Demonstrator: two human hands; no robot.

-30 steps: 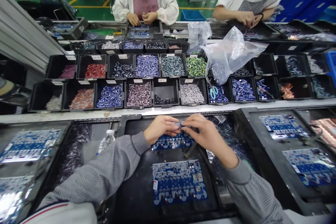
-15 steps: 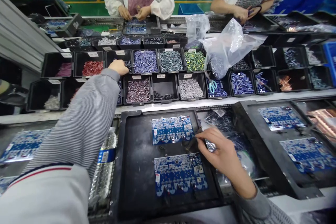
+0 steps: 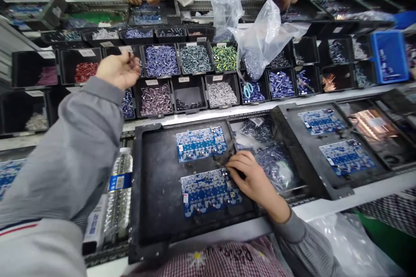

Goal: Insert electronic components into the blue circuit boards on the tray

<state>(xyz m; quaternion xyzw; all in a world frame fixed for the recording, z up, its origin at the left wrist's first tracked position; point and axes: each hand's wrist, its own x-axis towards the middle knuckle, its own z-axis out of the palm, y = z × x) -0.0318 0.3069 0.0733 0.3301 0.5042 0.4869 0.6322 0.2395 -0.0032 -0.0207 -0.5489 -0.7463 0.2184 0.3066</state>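
Observation:
My left hand hangs over the back rows of black bins, fingers apart, nearest a bin of blue components. My right hand rests at the upper right corner of the lower blue circuit board, fingers curled. A dark hand tool, perhaps cutters, lies partly under those fingers, between that board and the upper blue circuit board. I cannot tell whether my right hand grips it. Both boards lie on a black tray.
Black bins of sorted components fill the rows ahead, with blue-handled scissors in one. A water bottle stands left of the tray. Plastic bags sit beyond the bins. Co-workers work across the line. Another board tray lies right.
My left hand has left the upper board, reached out to the bins and drawn back slightly. My right hand has moved onto the lower board's corner. The view has tilted further down.

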